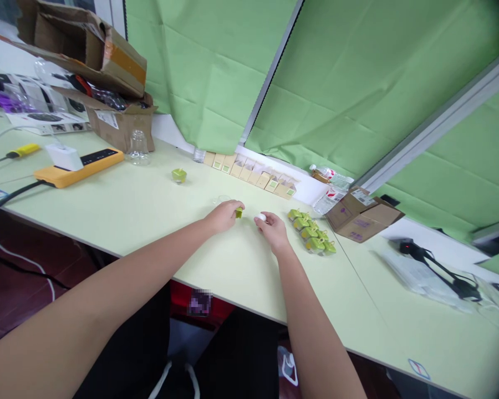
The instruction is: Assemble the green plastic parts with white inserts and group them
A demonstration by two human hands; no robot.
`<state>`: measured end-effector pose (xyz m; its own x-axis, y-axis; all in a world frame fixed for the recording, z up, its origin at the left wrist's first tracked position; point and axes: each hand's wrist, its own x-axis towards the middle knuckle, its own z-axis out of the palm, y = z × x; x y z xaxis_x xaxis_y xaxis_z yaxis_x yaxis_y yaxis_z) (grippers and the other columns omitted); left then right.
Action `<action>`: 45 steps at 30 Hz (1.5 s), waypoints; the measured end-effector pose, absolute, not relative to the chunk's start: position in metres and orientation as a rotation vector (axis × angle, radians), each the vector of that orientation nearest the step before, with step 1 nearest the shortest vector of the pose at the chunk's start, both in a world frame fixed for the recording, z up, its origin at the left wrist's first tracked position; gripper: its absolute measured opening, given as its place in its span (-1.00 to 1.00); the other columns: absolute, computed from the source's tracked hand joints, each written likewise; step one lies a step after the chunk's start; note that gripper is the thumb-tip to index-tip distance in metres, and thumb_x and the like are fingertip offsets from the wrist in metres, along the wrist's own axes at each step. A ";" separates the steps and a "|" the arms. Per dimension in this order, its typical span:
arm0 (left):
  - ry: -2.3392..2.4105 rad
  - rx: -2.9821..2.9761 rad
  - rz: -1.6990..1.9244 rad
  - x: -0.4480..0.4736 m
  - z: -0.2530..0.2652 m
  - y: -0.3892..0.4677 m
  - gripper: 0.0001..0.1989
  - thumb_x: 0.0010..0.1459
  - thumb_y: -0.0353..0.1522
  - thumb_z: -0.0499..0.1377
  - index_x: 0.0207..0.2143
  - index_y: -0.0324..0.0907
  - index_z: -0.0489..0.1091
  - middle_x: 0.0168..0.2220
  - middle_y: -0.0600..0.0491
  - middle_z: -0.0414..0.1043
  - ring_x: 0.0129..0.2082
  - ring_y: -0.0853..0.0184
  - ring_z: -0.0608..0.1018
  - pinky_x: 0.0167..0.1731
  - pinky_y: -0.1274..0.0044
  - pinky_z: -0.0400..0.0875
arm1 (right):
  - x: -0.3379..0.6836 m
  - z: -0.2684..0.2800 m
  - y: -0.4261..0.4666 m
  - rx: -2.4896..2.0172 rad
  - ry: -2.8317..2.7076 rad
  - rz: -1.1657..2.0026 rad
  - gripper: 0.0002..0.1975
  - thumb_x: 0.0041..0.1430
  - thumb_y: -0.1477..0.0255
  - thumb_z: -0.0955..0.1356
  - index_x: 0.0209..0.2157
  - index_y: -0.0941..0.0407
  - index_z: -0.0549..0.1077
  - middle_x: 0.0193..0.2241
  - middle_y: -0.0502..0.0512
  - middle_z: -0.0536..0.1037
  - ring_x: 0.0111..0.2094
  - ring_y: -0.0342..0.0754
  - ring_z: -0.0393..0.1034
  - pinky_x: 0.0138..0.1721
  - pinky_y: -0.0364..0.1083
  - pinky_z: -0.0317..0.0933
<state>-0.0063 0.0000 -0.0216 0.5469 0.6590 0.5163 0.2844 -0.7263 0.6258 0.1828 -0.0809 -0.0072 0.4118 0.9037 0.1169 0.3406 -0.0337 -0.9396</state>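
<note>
Over the middle of the table, my left hand (pixel 225 215) is closed on a small green lid-like piece (pixel 239 213), partly hidden by the fingers. My right hand (pixel 273 230) pinches a small white rounded piece (pixel 261 218) a short way to the right; its exact kind is too small to tell. Just behind my left hand lies a faint clear plastic piece (pixel 222 199). Close to my right hand stand several small clear containers with green tops (pixel 310 231), set in rows. A single green-topped container (pixel 178 175) sits apart, farther left.
A row of small cardboard boxes (pixel 253 173) lines the wall. On the left are an orange power strip (pixel 81 168), a yellow-handled screwdriver (pixel 24 151), a clear jar (pixel 138 148) and cardboard cartons (pixel 118 124). To the right stand an open carton (pixel 361 215) and a black stand (pixel 436 266).
</note>
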 end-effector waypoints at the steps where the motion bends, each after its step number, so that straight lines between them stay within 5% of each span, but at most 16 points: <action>1: 0.756 2.298 1.089 -0.006 -0.021 0.000 -0.59 0.08 -0.57 -0.02 -0.07 -0.16 0.43 -0.12 -0.02 0.49 -0.11 0.25 0.51 -0.02 0.41 0.41 | 0.184 -0.008 -0.081 -1.630 -1.157 0.603 -0.48 -0.12 0.22 0.48 -0.09 0.12 0.46 -0.21 0.09 0.54 -0.33 -0.11 0.43 -0.32 -0.13 0.34; 12: 0.766 2.179 1.082 -0.005 -0.017 -0.002 -0.72 0.15 -0.48 0.04 -0.13 -0.18 0.45 -0.25 0.02 0.52 -0.29 0.31 0.53 -0.15 0.46 0.43 | 0.184 -0.008 -0.082 -1.794 -1.313 0.307 -0.47 -0.04 0.26 0.40 0.01 0.09 0.41 -0.04 0.16 0.51 -0.27 -0.05 0.47 -0.14 -0.04 0.33; 20: 0.678 2.241 1.120 -0.006 -0.017 -0.003 -0.65 0.10 -0.58 -0.04 -0.15 -0.19 0.42 -0.18 -0.02 0.44 -0.21 0.30 0.50 -0.13 0.46 0.41 | 0.186 -0.010 -0.082 -1.790 -1.359 0.271 -0.60 -0.03 0.33 0.38 -0.08 0.05 0.45 -0.12 0.09 0.55 -0.24 -0.03 0.46 -0.22 -0.08 0.32; 31: 0.671 2.213 1.160 -0.006 -0.007 -0.008 -0.67 0.08 -0.58 -0.05 -0.23 -0.18 0.43 -0.20 0.00 0.46 -0.16 0.28 0.50 -0.09 0.44 0.39 | 0.188 -0.013 -0.082 -1.795 -1.462 0.195 -0.55 0.03 0.34 0.35 0.01 0.04 0.47 -0.02 0.09 0.52 -0.21 -0.04 0.43 -0.05 -0.01 0.31; 45: 0.650 2.144 1.226 -0.005 -0.010 -0.006 -0.65 0.01 -0.63 -0.05 -0.24 -0.19 0.40 -0.22 0.01 0.46 -0.17 0.30 0.50 -0.09 0.46 0.39 | 0.187 -0.013 -0.083 -1.834 -1.516 0.186 -0.56 0.02 0.35 0.35 -0.01 0.04 0.49 -0.06 0.06 0.57 -0.23 -0.04 0.44 -0.08 -0.02 0.32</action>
<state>-0.0046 -0.0058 -0.0103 0.4591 0.6577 0.5973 0.1249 -0.7134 0.6895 0.1868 -0.0829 -0.0135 0.2919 0.8971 0.3318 0.7901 -0.0306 -0.6122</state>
